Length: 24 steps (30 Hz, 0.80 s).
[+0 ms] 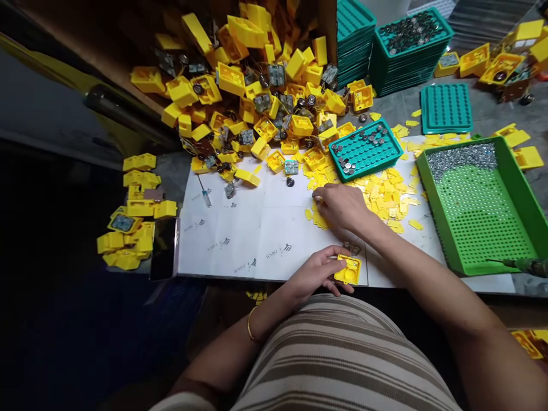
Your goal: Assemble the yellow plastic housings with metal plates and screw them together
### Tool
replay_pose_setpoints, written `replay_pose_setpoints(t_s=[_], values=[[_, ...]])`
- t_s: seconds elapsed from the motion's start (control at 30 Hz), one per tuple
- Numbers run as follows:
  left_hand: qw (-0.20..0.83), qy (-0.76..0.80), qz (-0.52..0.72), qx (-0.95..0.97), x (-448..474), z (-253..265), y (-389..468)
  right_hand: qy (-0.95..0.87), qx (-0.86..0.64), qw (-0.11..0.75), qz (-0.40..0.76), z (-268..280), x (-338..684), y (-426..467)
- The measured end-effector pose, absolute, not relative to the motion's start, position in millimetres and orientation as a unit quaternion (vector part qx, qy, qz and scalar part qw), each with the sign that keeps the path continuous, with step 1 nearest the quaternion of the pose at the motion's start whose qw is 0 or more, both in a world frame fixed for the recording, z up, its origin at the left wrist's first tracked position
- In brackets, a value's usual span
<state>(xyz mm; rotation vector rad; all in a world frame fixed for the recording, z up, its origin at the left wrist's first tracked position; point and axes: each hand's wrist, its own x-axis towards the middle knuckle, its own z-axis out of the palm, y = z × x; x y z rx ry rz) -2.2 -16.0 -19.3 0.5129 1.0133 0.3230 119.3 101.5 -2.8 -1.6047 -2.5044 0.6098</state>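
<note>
My left hand [319,269] is closed around a small yellow plastic housing [353,274] at the table's front edge, its hollow inner side with a round recess facing up. My right hand [342,204] reaches over the left part of a pile of flat yellow plastic pieces [383,197]. Its fingers are curled together at the tips, and what they pinch, if anything, is too small to make out. Just behind it is a teal tray [366,151] with several round metal parts in its dimples. A dark round part [290,182] lies on the white sheet to the left.
A large heap of yellow housings [257,103] with wired parts spreads across the back. A green basket [466,240] of screws stands at right, a power driver [533,265] at its near edge. Left are a screwdriver [205,197], a phone [164,248] and stacked yellow housings [139,211].
</note>
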Motion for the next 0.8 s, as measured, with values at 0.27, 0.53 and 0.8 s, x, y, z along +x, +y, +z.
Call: replay_pose_setpoints(t_s=[0.27, 0.53, 0.8], values=[[0.852, 0.455, 0.147, 0.216, -5.1, -18.0, -11.8, -0.7, -0.626, 0.275, 0.206, -4.5, 220.7, 39.9], [0.828, 0.491, 0.151, 0.224, -1.0, -12.4, -10.4, -0.732, -0.633, 0.134, 0.215, -28.4, 206.3, 15.7], [0.81, 0.513, 0.205, 0.197, -4.9, -13.2, -22.8, -0.753, -0.624, 0.134, 0.162, -13.5, 212.3, 1.8]])
